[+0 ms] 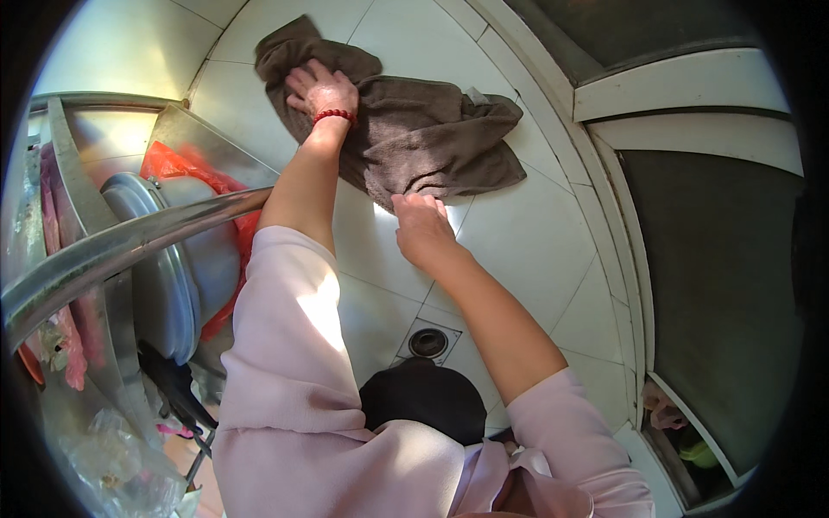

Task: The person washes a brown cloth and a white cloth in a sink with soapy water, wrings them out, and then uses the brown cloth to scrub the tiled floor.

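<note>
A brown towel lies bunched and creased on the white tiled floor. My left hand, with a red bead bracelet at the wrist, rests flat on the towel's left part, fingers spread. Nearer to me, my right hand has its fingers curled around the towel's near edge. The fingertips there are partly hidden in the cloth. At the towel's upper right, a small pale scrap shows beside a fold.
A metal rack with a curved tube stands close at my left, holding a lidded metal pot and a red plastic bag. A floor drain lies before my knee. Dark-panelled cabinet doors line the right side.
</note>
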`<move>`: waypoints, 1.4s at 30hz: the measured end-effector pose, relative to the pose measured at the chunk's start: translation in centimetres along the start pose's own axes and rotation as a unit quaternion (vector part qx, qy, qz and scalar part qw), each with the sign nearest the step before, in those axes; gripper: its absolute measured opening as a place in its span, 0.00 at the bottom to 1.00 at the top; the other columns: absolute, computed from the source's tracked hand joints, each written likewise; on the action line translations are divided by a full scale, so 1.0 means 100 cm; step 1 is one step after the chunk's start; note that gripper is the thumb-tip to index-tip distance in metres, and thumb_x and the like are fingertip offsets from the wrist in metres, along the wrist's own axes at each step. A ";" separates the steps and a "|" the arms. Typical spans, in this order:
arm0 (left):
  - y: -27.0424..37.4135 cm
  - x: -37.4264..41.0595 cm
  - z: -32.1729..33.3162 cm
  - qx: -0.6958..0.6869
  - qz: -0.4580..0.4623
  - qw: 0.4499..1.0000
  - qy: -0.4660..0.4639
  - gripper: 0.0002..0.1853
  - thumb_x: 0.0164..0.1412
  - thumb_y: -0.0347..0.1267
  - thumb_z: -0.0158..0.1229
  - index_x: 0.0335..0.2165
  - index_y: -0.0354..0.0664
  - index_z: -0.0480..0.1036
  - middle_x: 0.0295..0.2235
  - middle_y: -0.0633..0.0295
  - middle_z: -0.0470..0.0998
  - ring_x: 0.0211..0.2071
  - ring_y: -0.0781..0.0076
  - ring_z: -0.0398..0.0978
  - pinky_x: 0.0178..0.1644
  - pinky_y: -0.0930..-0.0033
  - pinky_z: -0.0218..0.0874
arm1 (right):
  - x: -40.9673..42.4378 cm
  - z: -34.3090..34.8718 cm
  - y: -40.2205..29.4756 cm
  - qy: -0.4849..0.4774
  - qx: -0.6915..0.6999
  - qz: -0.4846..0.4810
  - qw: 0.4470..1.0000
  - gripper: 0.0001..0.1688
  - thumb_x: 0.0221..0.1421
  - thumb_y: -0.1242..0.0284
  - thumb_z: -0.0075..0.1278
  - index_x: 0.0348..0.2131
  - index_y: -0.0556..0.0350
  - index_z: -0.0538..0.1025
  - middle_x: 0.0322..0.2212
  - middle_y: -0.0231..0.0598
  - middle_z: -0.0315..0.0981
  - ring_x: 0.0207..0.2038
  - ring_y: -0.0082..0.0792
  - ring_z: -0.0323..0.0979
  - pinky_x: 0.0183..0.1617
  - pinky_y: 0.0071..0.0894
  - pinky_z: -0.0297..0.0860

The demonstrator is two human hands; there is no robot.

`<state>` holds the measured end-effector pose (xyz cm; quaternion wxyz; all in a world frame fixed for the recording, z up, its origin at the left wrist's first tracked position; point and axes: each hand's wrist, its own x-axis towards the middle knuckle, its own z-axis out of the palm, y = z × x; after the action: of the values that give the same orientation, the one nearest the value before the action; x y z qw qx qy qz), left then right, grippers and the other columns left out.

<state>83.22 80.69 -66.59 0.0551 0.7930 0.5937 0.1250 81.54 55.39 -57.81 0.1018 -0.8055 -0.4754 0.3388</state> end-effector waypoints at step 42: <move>0.176 -0.328 -0.035 0.114 0.412 0.868 -0.252 0.39 0.51 0.51 0.51 0.59 0.55 0.49 0.63 0.56 0.36 0.62 0.47 0.33 0.55 0.33 0.35 | -0.228 0.021 0.174 0.189 -0.034 0.244 0.951 0.12 0.48 0.63 0.51 0.31 0.50 0.74 0.36 0.38 0.67 0.45 0.39 0.60 0.48 0.56 0.51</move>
<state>89.98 44.06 -63.39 0.0558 0.9710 0.1886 -0.1362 85.04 26.89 -57.60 0.0766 -0.9491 -0.2479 0.1785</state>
